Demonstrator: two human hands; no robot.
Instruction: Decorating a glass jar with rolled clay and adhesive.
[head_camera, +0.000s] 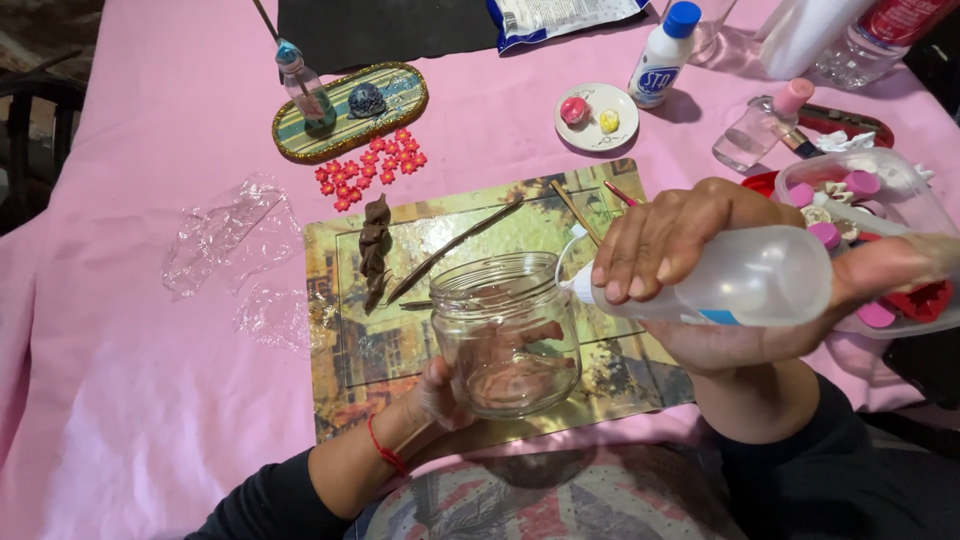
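The left hand (440, 392) is wrapped around the back of a clear glass jar (505, 332), fingers closed on its wall and seen through the glass, holding it tilted with the mouth up and to the right. The right hand (690, 262) is closed around a soft, clear squeeze bottle (745, 277) held sideways, its white nozzle touching the jar's rim, just right of the left hand.

Under both hands lies a picture placemat (400, 345). Beyond the jar on the mat lie a brown clay strip (375, 248) and thin sticks (455, 245). Left of the left hand there is open pink tablecloth (130, 390) with only crumpled clear plastic wrap (230, 235) on it. Right of the right hand, close by, a clear plastic box (905, 195) of small pieces crowds the table edge. Farther off sit a cluster of red flowers (372, 168), an oval tray (350, 112), a small white dish (596, 117) and a white glue bottle (663, 58).
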